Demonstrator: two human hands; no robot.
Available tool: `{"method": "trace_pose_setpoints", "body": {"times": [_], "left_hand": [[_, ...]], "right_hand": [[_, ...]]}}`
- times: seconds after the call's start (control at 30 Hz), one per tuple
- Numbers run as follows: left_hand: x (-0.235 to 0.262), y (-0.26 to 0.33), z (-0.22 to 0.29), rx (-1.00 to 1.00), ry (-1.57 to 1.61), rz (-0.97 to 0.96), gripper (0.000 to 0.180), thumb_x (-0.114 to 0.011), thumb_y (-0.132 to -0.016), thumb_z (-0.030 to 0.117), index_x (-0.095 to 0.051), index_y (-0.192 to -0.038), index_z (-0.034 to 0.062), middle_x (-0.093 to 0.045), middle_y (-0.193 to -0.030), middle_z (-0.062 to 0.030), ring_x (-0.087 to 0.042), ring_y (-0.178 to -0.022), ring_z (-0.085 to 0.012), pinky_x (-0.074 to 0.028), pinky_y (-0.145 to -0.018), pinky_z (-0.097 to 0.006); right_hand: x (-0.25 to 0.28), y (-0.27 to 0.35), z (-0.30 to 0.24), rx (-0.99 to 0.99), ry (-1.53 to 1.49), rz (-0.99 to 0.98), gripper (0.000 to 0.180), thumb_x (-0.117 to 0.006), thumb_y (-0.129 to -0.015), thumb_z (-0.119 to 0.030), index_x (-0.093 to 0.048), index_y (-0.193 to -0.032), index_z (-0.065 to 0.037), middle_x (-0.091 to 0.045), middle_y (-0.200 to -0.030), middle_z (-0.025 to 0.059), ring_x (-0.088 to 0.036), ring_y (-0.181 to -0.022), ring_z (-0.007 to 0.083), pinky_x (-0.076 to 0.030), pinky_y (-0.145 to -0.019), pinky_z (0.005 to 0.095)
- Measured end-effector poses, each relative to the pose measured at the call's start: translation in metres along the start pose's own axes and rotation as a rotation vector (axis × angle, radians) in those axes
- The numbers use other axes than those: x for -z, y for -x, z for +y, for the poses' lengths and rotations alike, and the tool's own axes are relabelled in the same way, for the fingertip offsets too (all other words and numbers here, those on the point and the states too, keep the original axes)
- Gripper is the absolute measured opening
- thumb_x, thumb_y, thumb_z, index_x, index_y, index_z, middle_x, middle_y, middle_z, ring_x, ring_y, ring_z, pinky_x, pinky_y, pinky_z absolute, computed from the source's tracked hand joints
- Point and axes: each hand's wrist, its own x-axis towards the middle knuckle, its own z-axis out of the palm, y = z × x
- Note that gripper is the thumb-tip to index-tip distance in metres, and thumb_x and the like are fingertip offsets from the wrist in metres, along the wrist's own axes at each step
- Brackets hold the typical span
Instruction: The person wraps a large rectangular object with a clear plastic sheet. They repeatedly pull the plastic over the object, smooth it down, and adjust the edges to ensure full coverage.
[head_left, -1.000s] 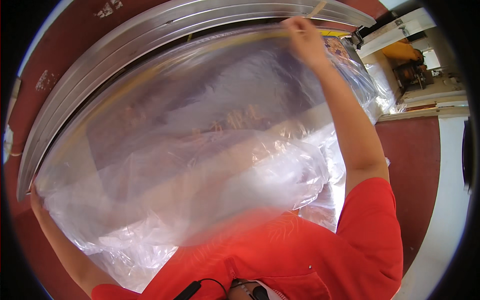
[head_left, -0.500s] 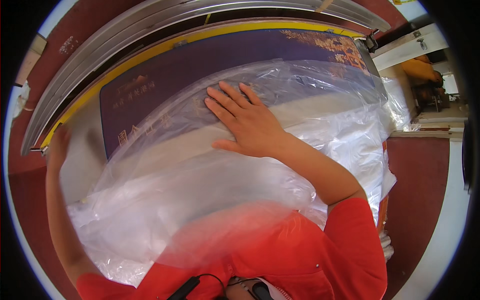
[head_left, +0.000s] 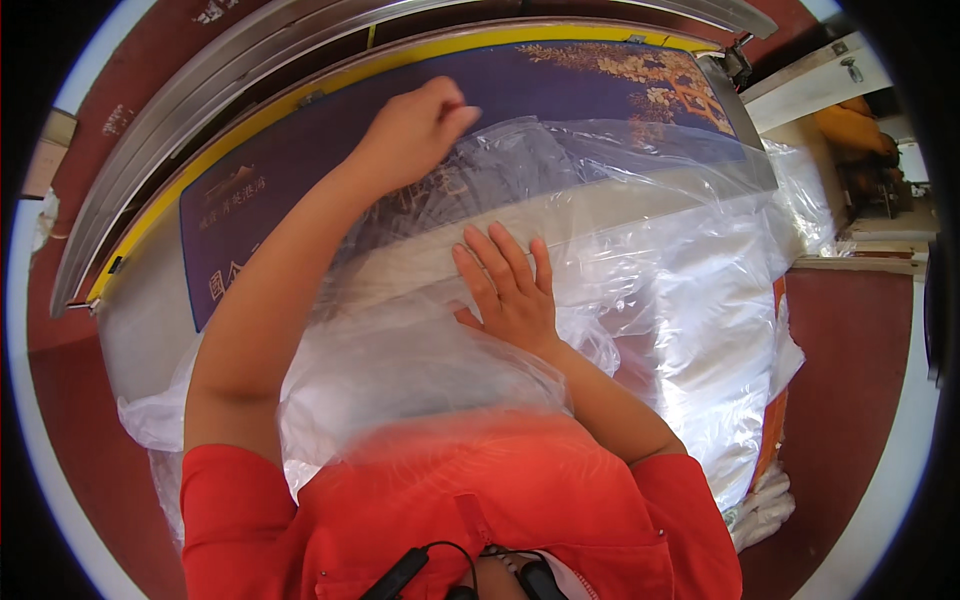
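A dark blue-purple printed mat [head_left: 320, 140] with gold lettering and blossoms lies on a grey board [head_left: 140, 310]. Crumpled clear plastic film [head_left: 690, 230] covers its near middle and right and spreads down to my red shirt. Over the upper middle of the mat, just left of the film's far edge, my left hand [head_left: 415, 130] is closed with curled fingers; whatever it may hold is hidden. My right hand [head_left: 510, 295] rests on the film below the mat's near edge, fingers outstretched and apart, gripping nothing.
Beyond the mat run a yellow edge strip [head_left: 400, 45] and long curved metal rails [head_left: 190, 130]. A dark clamp-like fitting [head_left: 738, 62] sits at the far right corner. More bunched plastic [head_left: 765, 508] hangs at the near right, above a dark red floor [head_left: 840, 370].
My left hand has swung from the board's far left edge to the upper middle and is closed. The right hand has slid nearer, and the film's left part has pulled back rightward.
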Motion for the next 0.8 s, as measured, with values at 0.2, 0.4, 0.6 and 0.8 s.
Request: {"method": "trace_pose_setpoints", "body": {"times": [0.2,0.4,0.6,0.8], "left_hand": [[-0.019,-0.029,0.012,0.088,-0.028,-0.248,0.025,-0.054,-0.075,0.027,-0.055,-0.070,0.0025,-0.052,-0.070,-0.0058,-0.044,-0.063,-0.0135,-0.036,-0.060,-0.025],[-0.024,-0.051,0.032,0.225,0.120,-0.453,0.026,-0.053,-0.075,0.028,-0.057,-0.072,0.0028,-0.054,-0.071,-0.0017,-0.044,-0.068,-0.0101,-0.035,-0.064,-0.022],[-0.019,-0.019,0.003,-0.208,0.238,-0.257,0.015,-0.053,-0.076,0.017,-0.057,-0.081,0.0031,-0.054,-0.084,-0.0065,-0.048,-0.080,-0.0124,-0.037,-0.069,-0.023],[0.078,0.117,-0.072,0.050,1.396,0.370,0.009,-0.046,-0.081,0.010,-0.047,-0.089,0.0055,-0.051,-0.087,-0.0042,-0.048,-0.086,-0.0133,-0.035,-0.084,-0.030]], "right_hand": [[-0.009,0.000,0.001,0.076,0.045,0.082,0.059,-0.062,-0.058,-0.021,-0.041,-0.112,-0.012,-0.036,-0.121,0.0038,-0.031,-0.114,0.0196,-0.014,-0.096,0.0411],[0.007,0.000,0.001,0.032,-0.036,0.029,0.046,-0.054,-0.064,-0.014,-0.044,-0.109,-0.014,-0.040,-0.118,0.0017,-0.036,-0.110,0.0173,-0.022,-0.094,0.0378],[0.037,-0.031,0.015,-0.032,-0.225,0.101,0.047,-0.060,-0.062,-0.021,-0.045,-0.106,-0.008,-0.044,-0.108,0.0081,-0.040,-0.101,0.0216,-0.029,-0.082,0.0390],[0.043,-0.131,0.024,-0.297,-0.322,-0.355,0.036,-0.053,-0.069,-0.033,-0.053,-0.091,-0.005,-0.056,-0.084,0.0117,-0.053,-0.082,0.0286,-0.040,-0.068,0.0380]]}}
